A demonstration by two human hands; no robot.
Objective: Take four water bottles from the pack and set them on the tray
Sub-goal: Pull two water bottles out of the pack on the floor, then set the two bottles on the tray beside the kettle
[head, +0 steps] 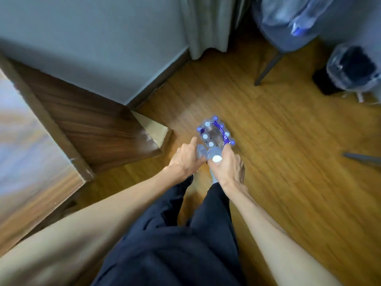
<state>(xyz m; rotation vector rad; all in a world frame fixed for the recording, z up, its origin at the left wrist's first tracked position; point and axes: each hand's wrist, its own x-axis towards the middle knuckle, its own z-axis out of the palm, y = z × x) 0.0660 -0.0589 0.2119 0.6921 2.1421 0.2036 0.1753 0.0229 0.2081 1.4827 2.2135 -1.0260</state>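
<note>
The right hand (227,168) grips a water bottle (215,159) upright, cap toward the camera. The left hand (186,159) clasps another bottle (200,150). Just beyond both, the pack (215,133) holds upright bottles on the floor (288,141).

Wooden floor (288,162), perhaps lined bin (350,71)

The wooden floor (288,162) carries the pack (215,133) of water bottles, wrapped in plastic, near its middle. On the floor also stand a dark wooden cabinet (92,124), a black bin (348,73) and a chair leg (268,68).
</note>
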